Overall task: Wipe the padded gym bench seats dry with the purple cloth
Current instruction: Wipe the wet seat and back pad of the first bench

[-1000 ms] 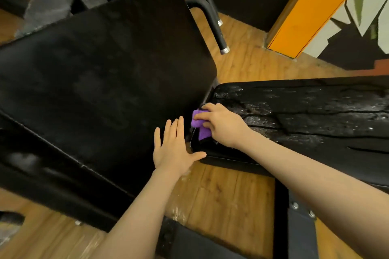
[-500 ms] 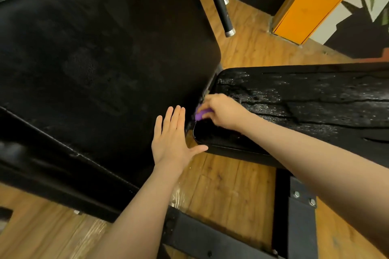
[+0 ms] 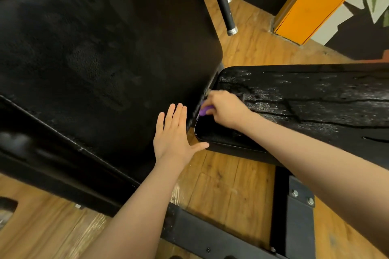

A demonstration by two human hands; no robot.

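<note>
A large black padded bench seat point(image 3: 101, 65) fills the left and centre. A second black padded seat point(image 3: 305, 99), cracked and glistening wet, runs off to the right. My right hand point(image 3: 226, 109) grips the purple cloth point(image 3: 205, 110) at the left end of the wet seat, in the gap between the two pads; only a small bit of cloth shows. My left hand point(image 3: 175, 134) lies flat with straight fingers on the lower right edge of the large seat.
A black bent handle bar point(image 3: 223, 0) with a metal end rises behind the large seat. The black steel frame point(image 3: 294, 212) with bolts crosses the wooden floor point(image 3: 227, 185) below. An orange panel point(image 3: 315, 0) stands at the back right.
My right hand has slid the cloth towards the gap between the pads, so less cloth shows. The view has shifted; my left hand stays flat on the large seat.
</note>
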